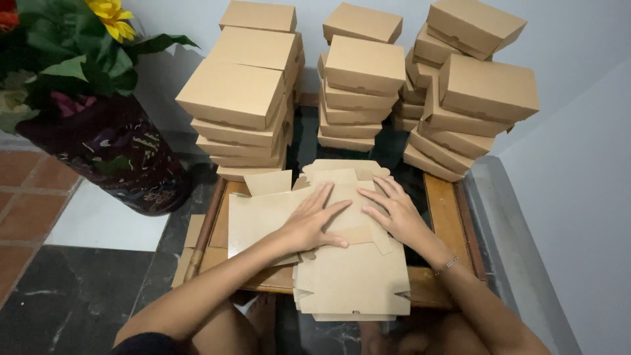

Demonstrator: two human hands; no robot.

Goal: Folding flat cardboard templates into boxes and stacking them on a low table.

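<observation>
My left hand (pixel 310 222) and my right hand (pixel 393 212) both lie flat, fingers spread, on a flat unfolded brown cardboard box blank (pixel 259 217) on a small wooden table (pixel 444 210). Under them sits a pile of several more flat blanks (pixel 355 283), overhanging the table's near edge. A thin bracelet (pixel 447 265) circles my right wrist. Neither hand grips anything; both press on the cardboard.
Three stacks of folded brown boxes stand behind the table: left stack (pixel 240 98), middle stack (pixel 358 85), right stack (pixel 463 92). A dark patterned vase with flowers (pixel 112 151) stands on the floor at left. A white wall (pixel 578 197) closes the right side.
</observation>
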